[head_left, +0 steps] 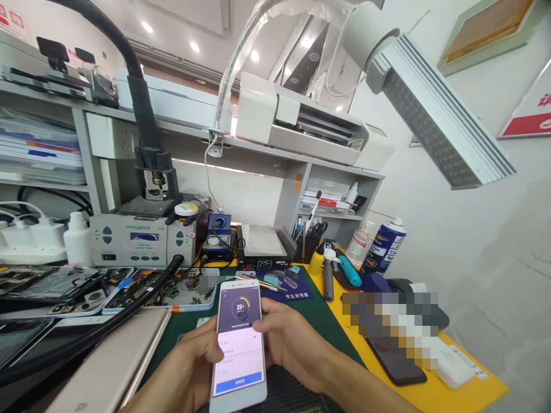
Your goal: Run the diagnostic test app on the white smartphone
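Observation:
A white smartphone (239,344) is held upright in both hands, its lit screen facing me. The screen shows a dark panel with a ring marked 25 above a white area and a blue button. My left hand (193,358) grips the phone's left edge, its thumb over the screen's side. My right hand (293,338) closes around the right edge, with its thumb touching the screen near the dark panel's lower border. The fingers behind the phone are hidden. Below the hands lies a dark perforated pad (293,393) on a green mat (340,332).
A gold phone back (107,367) and trays of circuit boards (189,287) lie left. Behind stand a rework station (142,244) and a black-based heating plate (263,241). At right are a spray can (385,246) and a dark phone (398,361). A lamp (443,109) hangs overhead.

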The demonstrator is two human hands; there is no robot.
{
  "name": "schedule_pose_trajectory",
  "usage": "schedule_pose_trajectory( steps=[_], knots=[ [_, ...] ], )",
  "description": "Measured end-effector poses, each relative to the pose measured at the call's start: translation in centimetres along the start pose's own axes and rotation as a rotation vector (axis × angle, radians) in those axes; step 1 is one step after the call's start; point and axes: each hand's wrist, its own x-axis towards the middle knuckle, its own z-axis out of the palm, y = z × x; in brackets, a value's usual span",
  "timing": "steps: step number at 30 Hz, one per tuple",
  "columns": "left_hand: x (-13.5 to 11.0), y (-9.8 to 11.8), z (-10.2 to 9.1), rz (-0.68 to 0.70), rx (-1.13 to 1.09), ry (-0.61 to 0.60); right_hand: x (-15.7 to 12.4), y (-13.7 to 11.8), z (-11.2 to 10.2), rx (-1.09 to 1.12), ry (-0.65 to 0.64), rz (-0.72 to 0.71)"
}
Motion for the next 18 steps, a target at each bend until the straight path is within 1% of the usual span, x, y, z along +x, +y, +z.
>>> schedule_pose_trajectory(
  steps=[3,8,13,18],
  knots=[
    [0.17,-0.08,-0.27,-0.013,-0.038,-0.022,0.05,0.07,-0.1,0.005,-0.014,-0.007],
    [0.3,-0.54,-0.68,0.008,-0.028,-0.046,0.21,0.33,-0.23,0.001,-0.015,-0.009],
    [0.18,-0.6,-0.73,-0.018,-0.076,-0.084,0.16,0.21,-0.12,-0.009,-0.027,-0.017],
    [0.02,-0.43,-0.46,-0.031,-0.08,-0.057,0.09,-0.17,-0.1,-0.005,-0.032,-0.004]
  ],
)
